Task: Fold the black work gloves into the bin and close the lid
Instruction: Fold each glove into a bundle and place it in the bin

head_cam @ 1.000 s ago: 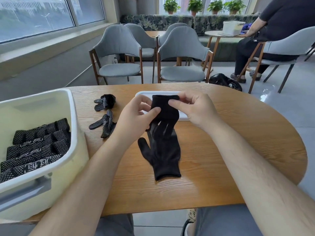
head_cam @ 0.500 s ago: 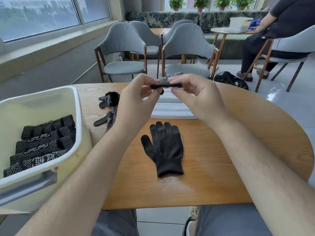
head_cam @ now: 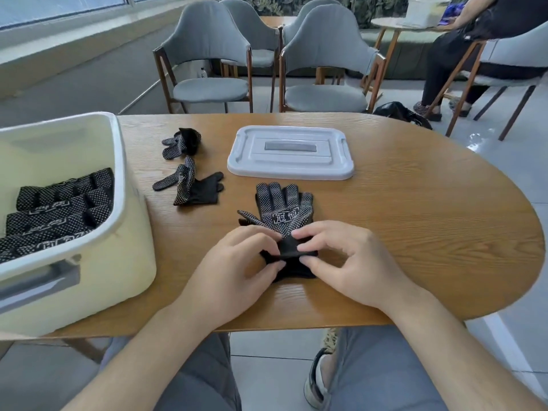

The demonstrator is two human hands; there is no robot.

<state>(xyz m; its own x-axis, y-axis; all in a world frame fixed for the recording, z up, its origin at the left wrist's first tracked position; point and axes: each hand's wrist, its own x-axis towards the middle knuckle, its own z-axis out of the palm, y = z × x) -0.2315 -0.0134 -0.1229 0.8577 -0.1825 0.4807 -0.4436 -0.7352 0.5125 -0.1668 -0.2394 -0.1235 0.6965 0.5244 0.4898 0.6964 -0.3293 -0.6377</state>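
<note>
A black knit work glove with white grip dots (head_cam: 281, 209) lies dotted side up near the front middle of the oval wooden table (head_cam: 415, 218). Its fingers point away from the person, and a strip of plain black fabric shows under its thumb. The person's left hand (head_cam: 237, 268) and right hand (head_cam: 350, 262) meet at the cuff end. Each hand pinches the black cuff between thumb and forefinger, and the cuff is bunched up off the table between them. Just beyond the glove's fingertips a pale grey rectangular plastic lid (head_cam: 290, 152) lies flat on the table, apart from the bin. The cream plastic bin (head_cam: 118, 173) stands open at the left edge of the table. Inside it, folded black dotted gloves (head_cam: 59, 209) are lined up side by side. Between the bin and the lid lie two loose gloves, one crumpled glove (head_cam: 182, 142) farther back and one half-turned glove (head_cam: 192, 186) nearer, neither touching the other. Behind the table stand grey upholstered chairs with wooden legs (head_cam: 207, 54). A seated person in dark clothes (head_cam: 462, 40) is at a second table at the far right.
</note>
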